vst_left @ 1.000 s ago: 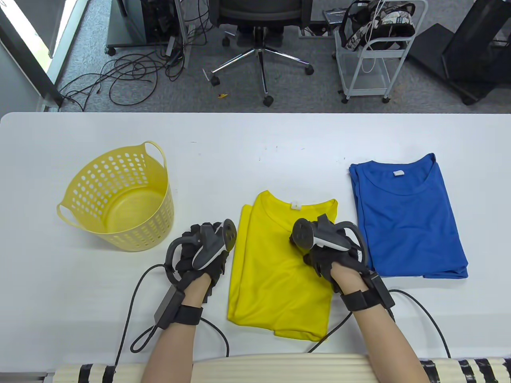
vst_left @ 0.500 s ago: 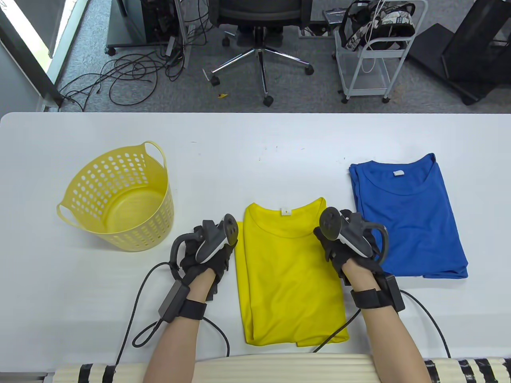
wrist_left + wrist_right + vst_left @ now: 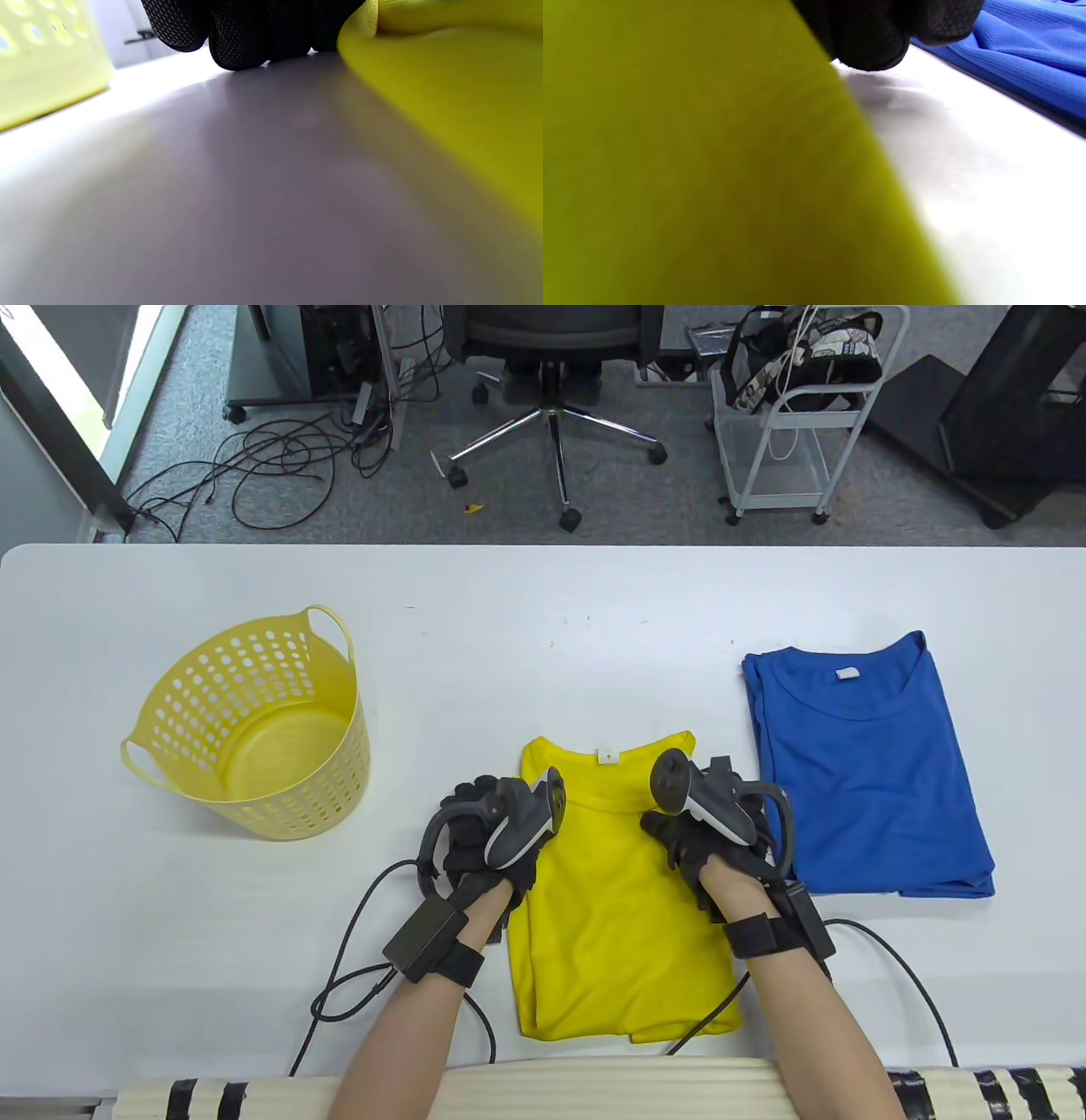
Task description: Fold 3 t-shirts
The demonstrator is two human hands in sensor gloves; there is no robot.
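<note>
White table (image 3: 543, 594), grey carpet beyond; yellow basket (image 3: 254, 729) upright at left, apart from the garments; left hand (image 3: 488, 840) at left edge of yellow shirt (image 3: 619, 933), fingertips (image 3: 237, 46) down on table touching shirt edge, grip on fabric not discernible; shirt folded into narrow panel, collar away from person, near front edge; right hand (image 3: 708, 836) on shirt's right edge, fingers curled at edge, grasp not confirmable; blue shirt (image 3: 865, 780) flat at right, just beside.

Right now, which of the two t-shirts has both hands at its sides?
The yellow t-shirt, between the left hand and right hand. The blue t-shirt lies untouched to its right.
</note>
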